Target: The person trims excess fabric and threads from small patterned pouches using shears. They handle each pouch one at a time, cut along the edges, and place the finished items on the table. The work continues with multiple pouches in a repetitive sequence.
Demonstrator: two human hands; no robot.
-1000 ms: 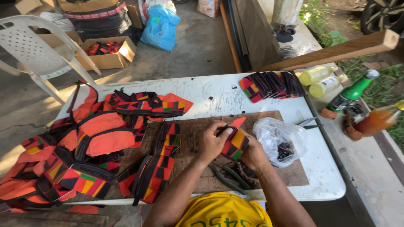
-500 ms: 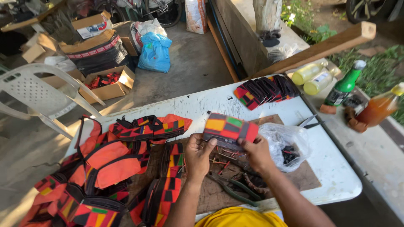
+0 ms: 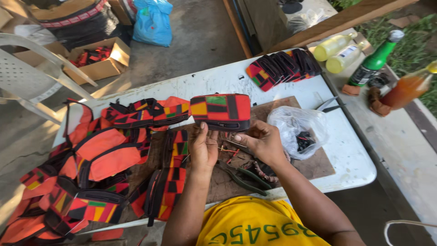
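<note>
My left hand (image 3: 203, 148) and right hand (image 3: 260, 140) both grip a red patchwork pouch (image 3: 221, 112) above the table's (image 3: 346, 150) centre; right, a clear bag (image 3: 298, 129); far right, green-labelled bottle (image 3: 374, 61).

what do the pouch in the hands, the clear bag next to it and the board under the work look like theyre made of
Pouch: woven cloth, matte, in red, orange, green and black blocks with black edging; it sags softly between the left hand and right hand.
Clear bag: thin plastic film, glossy and crinkled, see-through.
Board: probably hardboard or thin wood, dull brown, flat, scuffed.
</note>
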